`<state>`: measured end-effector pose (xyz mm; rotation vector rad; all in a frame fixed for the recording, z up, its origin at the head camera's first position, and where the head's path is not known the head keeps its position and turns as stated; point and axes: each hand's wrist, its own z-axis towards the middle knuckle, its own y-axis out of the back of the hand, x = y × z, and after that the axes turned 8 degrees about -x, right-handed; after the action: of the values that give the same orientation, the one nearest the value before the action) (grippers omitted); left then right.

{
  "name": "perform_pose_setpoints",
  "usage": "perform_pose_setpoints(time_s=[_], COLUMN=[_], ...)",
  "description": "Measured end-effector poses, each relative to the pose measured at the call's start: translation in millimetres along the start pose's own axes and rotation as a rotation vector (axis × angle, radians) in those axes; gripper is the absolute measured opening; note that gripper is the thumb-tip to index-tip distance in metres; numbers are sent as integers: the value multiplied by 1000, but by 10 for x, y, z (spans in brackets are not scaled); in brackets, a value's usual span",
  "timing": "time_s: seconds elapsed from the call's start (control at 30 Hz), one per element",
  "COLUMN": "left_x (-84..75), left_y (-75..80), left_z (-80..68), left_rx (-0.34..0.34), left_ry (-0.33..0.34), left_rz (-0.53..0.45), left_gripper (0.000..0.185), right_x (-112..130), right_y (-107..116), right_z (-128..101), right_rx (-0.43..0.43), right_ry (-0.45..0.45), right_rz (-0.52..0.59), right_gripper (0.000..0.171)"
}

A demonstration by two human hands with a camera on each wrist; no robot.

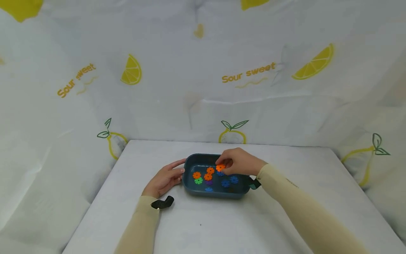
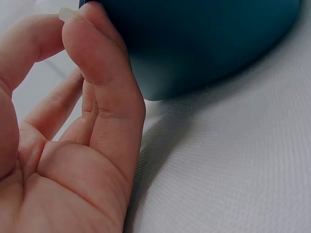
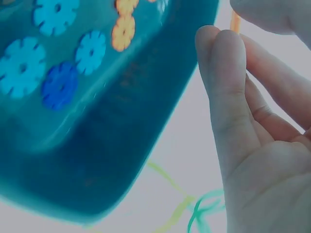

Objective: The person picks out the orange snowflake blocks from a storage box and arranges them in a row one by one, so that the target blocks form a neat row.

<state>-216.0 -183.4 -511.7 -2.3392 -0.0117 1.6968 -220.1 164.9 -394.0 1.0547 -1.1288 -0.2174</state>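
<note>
A white-covered table [image 1: 203, 225] fills the near scene, and at its middle sits a dark teal tray [image 1: 190, 160] holding flat gear-shaped discs: orange ones [image 1: 203, 173] and a green one [image 1: 198, 181] toward the left, blue ones [image 1: 229, 181] toward the right and a purple one between. The left hand [image 1: 165, 178] rests on the table with relaxed fingers touching the tray's left wall, steadying it. The right hand [image 1: 239, 161] hovers over the tray's far right part, fingertips pinched on an orange disc [image 1: 220, 167]; I'd judge this a pick in progress, calling next for a clean lift clear of the rim.
</note>
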Motion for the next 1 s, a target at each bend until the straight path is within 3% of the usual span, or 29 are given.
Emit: perform_pose_setpoints(time_s=[0.23,0.6,1.0], left_x=[31,13,21], left_y=[-3,-18,-26], left_z=[23,-8,-31], left_rx=[-5,-24,-22], left_ry=[4,15,27], left_rz=[-5,15,-2], left_gripper=[56,57,58], right_x=[-350,-767,-1266], right_y=[146,243,257], right_z=[-405,-1002,-1446], right_rx=[-162,-416,-483], right_ry=[-70,-202,-341], right_rz=[114,85,16], right_gripper=[32,28,31])
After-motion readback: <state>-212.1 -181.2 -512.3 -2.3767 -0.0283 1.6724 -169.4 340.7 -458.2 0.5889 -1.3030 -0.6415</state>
